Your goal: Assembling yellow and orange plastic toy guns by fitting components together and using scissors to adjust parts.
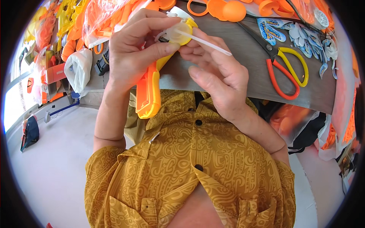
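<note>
Grey worktable (243,64) under orange parts, both hands (178,53) gripping a yellow-orange toy (150,89).

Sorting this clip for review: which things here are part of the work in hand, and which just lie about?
In hand:
- orange-and-yellow plastic toy gun, gripped by the left hand
- thin white plastic tube, pinched by the right hand

Lying about:
- red-and-yellow-handled scissors
- printed sticker sheets
- orange plastic half-shells
- clear bags of orange parts

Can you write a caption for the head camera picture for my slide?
Two hands, left and right, hold an orange-and-yellow toy with a white tube near scissors.
</note>
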Available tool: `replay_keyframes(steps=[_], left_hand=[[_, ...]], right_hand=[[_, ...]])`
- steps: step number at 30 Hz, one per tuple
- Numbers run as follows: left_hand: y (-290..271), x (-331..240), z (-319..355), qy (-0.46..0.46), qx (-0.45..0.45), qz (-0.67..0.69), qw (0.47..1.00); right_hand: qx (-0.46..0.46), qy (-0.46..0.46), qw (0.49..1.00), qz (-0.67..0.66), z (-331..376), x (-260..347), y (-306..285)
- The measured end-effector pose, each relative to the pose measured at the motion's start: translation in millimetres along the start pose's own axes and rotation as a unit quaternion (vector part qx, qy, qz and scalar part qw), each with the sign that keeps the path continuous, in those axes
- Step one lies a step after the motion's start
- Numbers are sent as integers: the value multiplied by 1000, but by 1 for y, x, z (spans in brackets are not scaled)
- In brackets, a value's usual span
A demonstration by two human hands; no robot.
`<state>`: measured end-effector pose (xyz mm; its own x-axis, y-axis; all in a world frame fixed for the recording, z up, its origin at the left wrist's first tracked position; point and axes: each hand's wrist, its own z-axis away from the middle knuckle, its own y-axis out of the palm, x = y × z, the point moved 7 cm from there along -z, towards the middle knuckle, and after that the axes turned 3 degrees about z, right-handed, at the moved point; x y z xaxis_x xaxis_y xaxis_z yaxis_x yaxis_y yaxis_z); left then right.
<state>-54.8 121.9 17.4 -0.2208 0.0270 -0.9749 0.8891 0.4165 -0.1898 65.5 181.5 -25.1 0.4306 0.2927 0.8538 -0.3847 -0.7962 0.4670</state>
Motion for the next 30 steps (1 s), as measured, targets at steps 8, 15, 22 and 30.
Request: replay_keyframes(steps=[8,15,22,30], left_hand=[[22,-18,4,99,-6,-217,971],[59,-39,3,254,74,-403,876],[39,-57,30,307,40,-380,872],[2,-31,35,201,-108,-372,900]], right_hand=[[-13,28,999,-30,7,7,-8],[-68,190,976,84,11,18,-27],[-139,20,841,522,19,70,-47],[-76,-44,855,511,-30,69,-30]])
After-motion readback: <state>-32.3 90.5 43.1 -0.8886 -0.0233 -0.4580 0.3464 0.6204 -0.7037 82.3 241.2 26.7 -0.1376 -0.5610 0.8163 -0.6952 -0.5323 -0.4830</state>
